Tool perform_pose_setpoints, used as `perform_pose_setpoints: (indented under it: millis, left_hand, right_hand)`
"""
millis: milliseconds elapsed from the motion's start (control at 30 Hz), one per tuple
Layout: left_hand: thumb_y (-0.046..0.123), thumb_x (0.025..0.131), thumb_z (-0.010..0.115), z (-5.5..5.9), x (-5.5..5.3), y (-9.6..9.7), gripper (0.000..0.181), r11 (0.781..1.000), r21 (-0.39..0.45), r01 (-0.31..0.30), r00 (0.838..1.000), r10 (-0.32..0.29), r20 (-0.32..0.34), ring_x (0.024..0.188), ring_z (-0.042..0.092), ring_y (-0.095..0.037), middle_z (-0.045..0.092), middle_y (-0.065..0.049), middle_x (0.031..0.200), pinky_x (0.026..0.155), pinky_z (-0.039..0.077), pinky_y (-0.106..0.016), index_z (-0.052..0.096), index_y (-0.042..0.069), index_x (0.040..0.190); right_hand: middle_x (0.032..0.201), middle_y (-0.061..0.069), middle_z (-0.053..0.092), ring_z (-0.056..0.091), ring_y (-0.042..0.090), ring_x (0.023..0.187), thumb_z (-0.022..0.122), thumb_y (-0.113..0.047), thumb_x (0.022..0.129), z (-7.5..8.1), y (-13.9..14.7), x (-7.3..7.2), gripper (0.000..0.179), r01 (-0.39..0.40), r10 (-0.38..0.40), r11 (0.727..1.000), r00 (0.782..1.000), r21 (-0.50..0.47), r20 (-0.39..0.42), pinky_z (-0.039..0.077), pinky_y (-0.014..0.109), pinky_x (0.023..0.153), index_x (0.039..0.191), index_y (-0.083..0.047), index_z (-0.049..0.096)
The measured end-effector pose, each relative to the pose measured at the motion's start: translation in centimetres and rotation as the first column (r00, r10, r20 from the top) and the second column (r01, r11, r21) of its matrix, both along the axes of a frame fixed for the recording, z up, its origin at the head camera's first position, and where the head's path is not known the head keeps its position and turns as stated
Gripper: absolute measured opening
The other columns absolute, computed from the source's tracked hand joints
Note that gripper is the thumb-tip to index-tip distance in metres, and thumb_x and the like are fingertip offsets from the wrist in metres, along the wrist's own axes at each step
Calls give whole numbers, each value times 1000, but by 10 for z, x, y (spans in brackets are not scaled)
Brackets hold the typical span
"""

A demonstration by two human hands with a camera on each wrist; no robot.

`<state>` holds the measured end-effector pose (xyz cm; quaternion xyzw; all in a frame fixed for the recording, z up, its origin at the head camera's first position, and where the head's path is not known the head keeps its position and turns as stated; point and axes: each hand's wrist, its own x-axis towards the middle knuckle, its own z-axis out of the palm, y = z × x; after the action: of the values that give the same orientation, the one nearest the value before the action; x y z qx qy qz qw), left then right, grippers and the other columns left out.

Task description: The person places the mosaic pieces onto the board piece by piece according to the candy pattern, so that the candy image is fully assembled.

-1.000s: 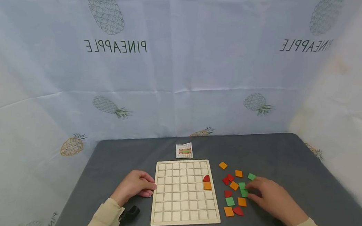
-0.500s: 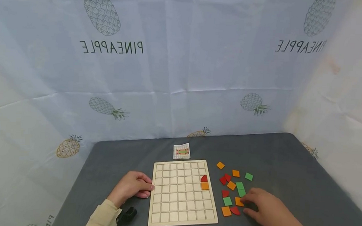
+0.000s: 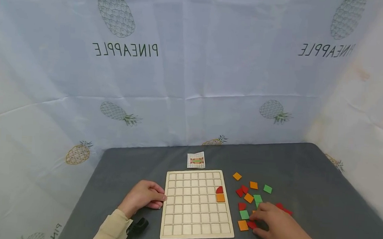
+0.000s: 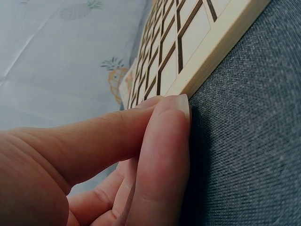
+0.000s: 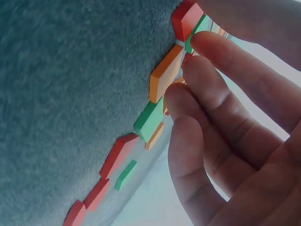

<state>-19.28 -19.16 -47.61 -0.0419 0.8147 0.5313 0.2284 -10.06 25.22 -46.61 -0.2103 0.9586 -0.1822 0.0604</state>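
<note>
Beige sleeve [image 3: 110, 229] comes first; by the left hand [image 3: 143, 196], with thumb and finger pressed together, the wooden board [image 3: 187, 209] is pinched at its nine o'clock edge. It is judged light and stiff, best held by the rim. Paper card [image 3: 196, 160] is placed at twelve o'clock. Loose tiles [image 3: 248, 198], judged light and a little slippery, are scattered at three o'clock; side edges should be taken. By the loosely bent right hand [image 3: 277, 224], a red tile [image 3: 252, 225] is partly covered; no pinch is seen. Wider table [image 3: 316, 185] room is offered at its two o'clock.
</note>
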Motion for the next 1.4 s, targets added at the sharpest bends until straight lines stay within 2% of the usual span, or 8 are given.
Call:
perform_pose_setpoints:
  millis: [233, 400, 767, 867, 1067, 1233, 1400]
  left_hand:
    - [21, 81, 88, 0, 1, 2, 37, 1000, -1, -6, 1000, 6, -8, 73, 75, -16, 77, -10, 91, 68, 66, -34, 72, 1, 107]
    - [21, 81, 88, -1, 0, 1, 36, 1000, 1, -8, 1000, 8, -12, 73, 75, -15, 77, -10, 89, 68, 66, -34, 71, 1, 107]
    - [20, 81, 87, -3, 0, 1, 35, 1000, 13, -4, 1000, 5, -7, 72, 75, -15, 78, -8, 87, 68, 66, -34, 71, 1, 107]
    - [20, 81, 88, -3, 0, 1, 35, 1000, 14, -7, 1000, 7, -8, 72, 75, -14, 78, -8, 87, 67, 66, -34, 71, 1, 106]
    - [20, 81, 88, -2, 0, 0, 34, 1000, 7, -13, 1000, 13, -24, 69, 74, -13, 78, -7, 84, 67, 66, -33, 72, 1, 104]
    - [21, 80, 88, -2, 1, 0, 35, 1000, 3, -11, 1000, 11, -28, 68, 74, -13, 78, -6, 84, 66, 65, -33, 71, 1, 104]
    - [21, 80, 89, -3, 0, 1, 35, 1000, 5, -8, 1000, 8, -29, 69, 74, -13, 78, -6, 84, 66, 65, -33, 72, 2, 104]
  right_hand:
    - [83, -19, 46, 41, -8, 75, 86, -33, 81, -2, 1, 0, 17, -5, 6, 999, 1000, 31, -11, 45, 17, 59, 92, -36, 74]
    - [86, -20, 49, 45, -8, 77, 86, -34, 81, -3, 2, -1, 16, -2, 2, 999, 1000, 36, -1, 48, 18, 61, 93, -34, 76]
    - [82, -21, 52, 45, -8, 71, 87, -36, 81, 3, 1, -10, 14, -8, 8, 1000, 999, 7, -45, 41, 19, 55, 89, -37, 75]
    - [84, -21, 53, 46, -7, 73, 87, -35, 79, 7, -7, -16, 16, 4, -4, 1000, 997, 10, -77, 44, 19, 57, 88, -37, 74]
    - [83, -18, 53, 44, -4, 71, 88, -33, 80, 15, -35, -35, 14, -25, 27, 1000, 990, 15, -138, 42, 18, 59, 89, -34, 76]
    - [86, -16, 56, 46, -4, 72, 87, -31, 82, 18, -58, -45, 13, -61, 59, 998, 990, -15, -130, 46, 17, 59, 91, -30, 77]
    - [85, -13, 56, 44, -3, 72, 86, -32, 82, 17, -73, -50, 14, -66, 63, 998, 994, -25, -92, 42, 17, 57, 92, -26, 78]
